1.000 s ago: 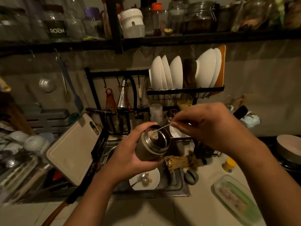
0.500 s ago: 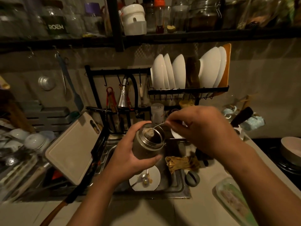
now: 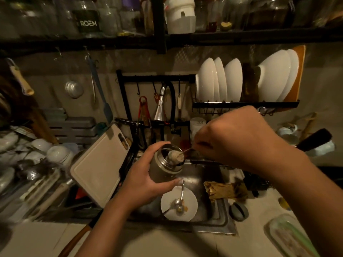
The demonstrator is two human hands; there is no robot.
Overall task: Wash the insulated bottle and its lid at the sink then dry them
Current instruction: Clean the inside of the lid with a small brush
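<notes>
The left hand (image 3: 143, 184) wraps the insulated bottle (image 3: 162, 168) mid-body. It looks like rigid steel, probably slick when wet, so that hold suits. The right hand (image 3: 235, 138) pinches a thin-handled brush (image 3: 174, 156).

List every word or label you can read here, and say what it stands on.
"ROEM": white letters on the dark label of a jar on the top shelf.
Faint marks on the white cup behind the sink: too blurred to read.
Bottle and brush: no text shows.
</notes>
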